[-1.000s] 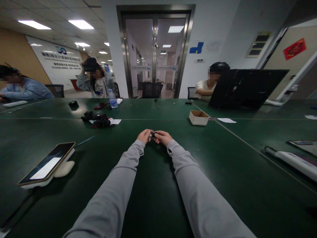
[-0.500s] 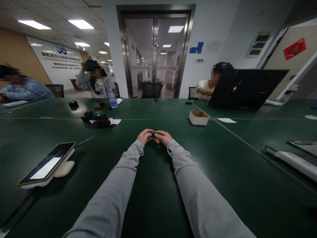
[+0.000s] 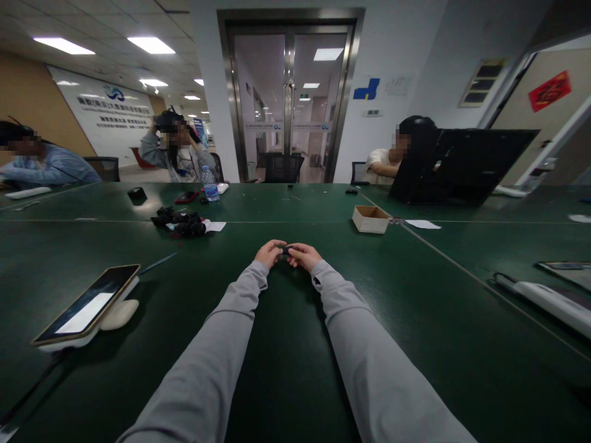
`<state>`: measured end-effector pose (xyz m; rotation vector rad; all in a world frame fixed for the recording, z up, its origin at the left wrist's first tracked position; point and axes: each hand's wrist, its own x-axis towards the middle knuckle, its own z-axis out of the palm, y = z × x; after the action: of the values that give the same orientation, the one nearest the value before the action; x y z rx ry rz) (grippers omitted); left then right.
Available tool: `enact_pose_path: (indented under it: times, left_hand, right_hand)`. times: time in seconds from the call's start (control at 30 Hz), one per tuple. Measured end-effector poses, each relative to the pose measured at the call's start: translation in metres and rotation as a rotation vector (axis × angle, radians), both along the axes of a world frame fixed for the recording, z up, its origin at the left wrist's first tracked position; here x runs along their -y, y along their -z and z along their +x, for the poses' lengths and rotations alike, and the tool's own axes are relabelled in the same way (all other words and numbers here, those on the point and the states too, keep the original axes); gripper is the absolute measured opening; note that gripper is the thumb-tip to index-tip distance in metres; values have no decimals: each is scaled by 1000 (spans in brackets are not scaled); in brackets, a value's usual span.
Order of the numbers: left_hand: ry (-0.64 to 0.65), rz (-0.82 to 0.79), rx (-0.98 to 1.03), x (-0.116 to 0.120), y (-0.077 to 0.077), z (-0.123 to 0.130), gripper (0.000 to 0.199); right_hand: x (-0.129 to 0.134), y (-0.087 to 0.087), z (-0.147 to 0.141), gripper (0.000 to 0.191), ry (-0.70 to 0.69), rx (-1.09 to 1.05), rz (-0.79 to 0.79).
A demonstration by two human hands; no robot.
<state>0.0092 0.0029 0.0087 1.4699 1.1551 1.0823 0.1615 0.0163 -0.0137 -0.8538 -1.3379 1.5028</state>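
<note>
Both of my arms, in grey sleeves, reach forward over the dark green table (image 3: 286,344). Between my fingertips is a small black object (image 3: 285,251), mostly covered by the fingers; its kind I cannot make out. My left hand (image 3: 269,253) pinches its left end, where a small light spot shows. My right hand (image 3: 304,255) is closed on the right end, thumb and forefinger against it. The two hands almost meet, just above the tabletop.
An open cardboard box (image 3: 370,220) stands ahead to the right. Black gear (image 3: 181,221) is heaped ahead to the left, near a water bottle (image 3: 210,186). A phone (image 3: 87,306) rests on a stand at left. A monitor (image 3: 462,163) stands far right; several people sit across.
My hands keep nearly the same place, still holding the small black object. Across the table, the person with raised arms has shifted slightly.
</note>
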Motion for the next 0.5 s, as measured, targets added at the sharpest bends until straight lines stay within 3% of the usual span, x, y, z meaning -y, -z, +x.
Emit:
enact_pose_path:
  times: [0.3, 0.4, 0.5]
  left_hand:
    - [-12, 187, 14, 5, 4, 5, 28]
    - [-55, 209, -149, 10, -3, -5, 31]
    - [-62, 282, -439, 24, -21, -36, 32]
  right_hand:
    - [3, -4, -1, 24, -19, -15, -20]
    - [8, -8, -2, 33, -6, 8, -28]
    - [20, -13, -1, 39, -9, 96, -2]
